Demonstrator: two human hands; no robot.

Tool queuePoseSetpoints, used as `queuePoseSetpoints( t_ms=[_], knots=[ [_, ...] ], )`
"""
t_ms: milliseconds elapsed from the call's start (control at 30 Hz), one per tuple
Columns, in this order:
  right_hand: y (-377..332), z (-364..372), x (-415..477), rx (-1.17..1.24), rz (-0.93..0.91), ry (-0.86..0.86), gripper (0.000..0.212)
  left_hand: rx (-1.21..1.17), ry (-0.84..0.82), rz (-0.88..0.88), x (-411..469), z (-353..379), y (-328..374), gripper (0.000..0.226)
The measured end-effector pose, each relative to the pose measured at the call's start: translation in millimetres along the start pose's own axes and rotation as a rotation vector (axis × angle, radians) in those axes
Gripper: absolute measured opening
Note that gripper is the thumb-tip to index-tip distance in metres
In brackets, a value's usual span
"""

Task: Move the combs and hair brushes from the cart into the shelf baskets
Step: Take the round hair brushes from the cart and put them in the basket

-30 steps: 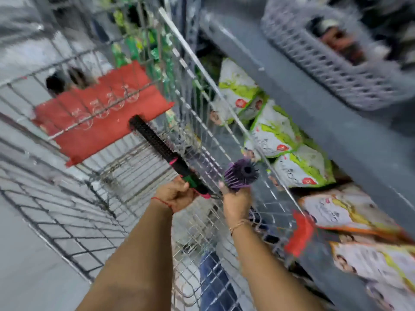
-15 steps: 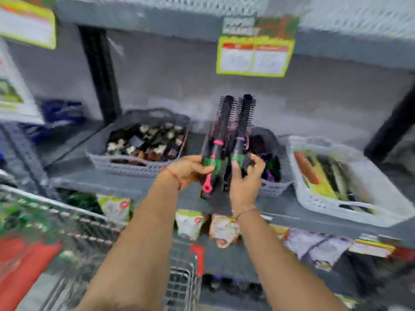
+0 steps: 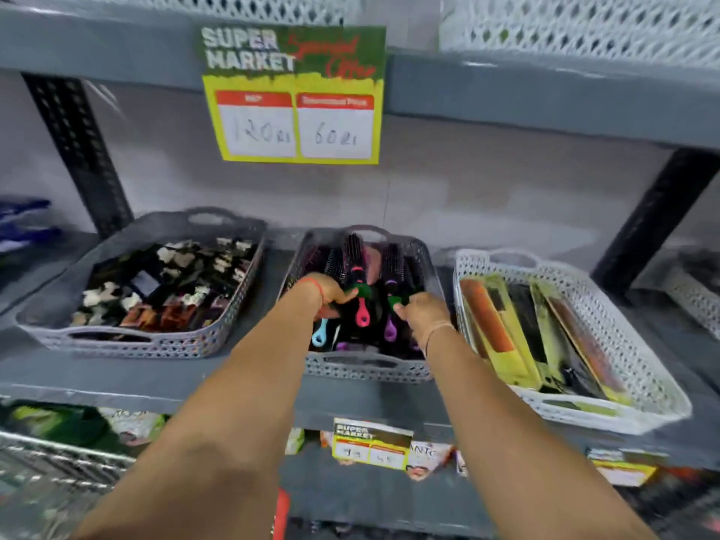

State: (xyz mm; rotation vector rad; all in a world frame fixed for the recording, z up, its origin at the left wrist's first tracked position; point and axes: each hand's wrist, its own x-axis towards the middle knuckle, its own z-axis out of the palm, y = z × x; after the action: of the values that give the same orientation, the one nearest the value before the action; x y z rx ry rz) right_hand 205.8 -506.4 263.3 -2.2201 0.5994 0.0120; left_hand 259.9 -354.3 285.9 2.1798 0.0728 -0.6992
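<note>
A: Brushes: pink-handled brush [image 3: 360,294] in left hand [image 3: 331,296], purple-handled brush [image 3: 390,302] in right hand [image 3: 422,313], both clamped, inside middle basket [image 3: 366,368].

B: Lay flat, handles forward, then release.

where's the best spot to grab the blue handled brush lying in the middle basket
Judging from its pose, take the blue handled brush by its handle loop, coming from the front rim of the middle basket. The handle points toward the shelf edge and is exposed; its bristle end is hidden under the left hand.
</note>
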Motion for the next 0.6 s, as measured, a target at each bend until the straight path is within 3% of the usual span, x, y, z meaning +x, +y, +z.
queuePoseSetpoints(
  t_ms=[67,167,333,433,500,600],
  knots=[
    [7,0,2,0.038,-0.01,-0.002,0.018,-0.028,-0.022,0.006,0,-2,4,0.039],
    [14,0,0,0.105,-0.01,0.024,0.013,-0.127,-0.063,0.037,-1,3,3,0.012],
    [16,4,2,0.094,-0.057,0.054,0.028,-0.114,-0.087,-0.046,3,9,0,0.049],
    [20,5,2,0.121,-0.098,0.071,0.033,-0.127,-0.112,-0.072,4,6,0,0.034],
    [21,5,3,0.144,-0.103,0.115,0.031,-0.221,-0.107,-0.043,4,5,-2,0.006],
    [22,4,2,0.16,-0.113,0.17,0.029,-0.166,0.041,-0.031,7,-8,-8,0.025]
  ],
)
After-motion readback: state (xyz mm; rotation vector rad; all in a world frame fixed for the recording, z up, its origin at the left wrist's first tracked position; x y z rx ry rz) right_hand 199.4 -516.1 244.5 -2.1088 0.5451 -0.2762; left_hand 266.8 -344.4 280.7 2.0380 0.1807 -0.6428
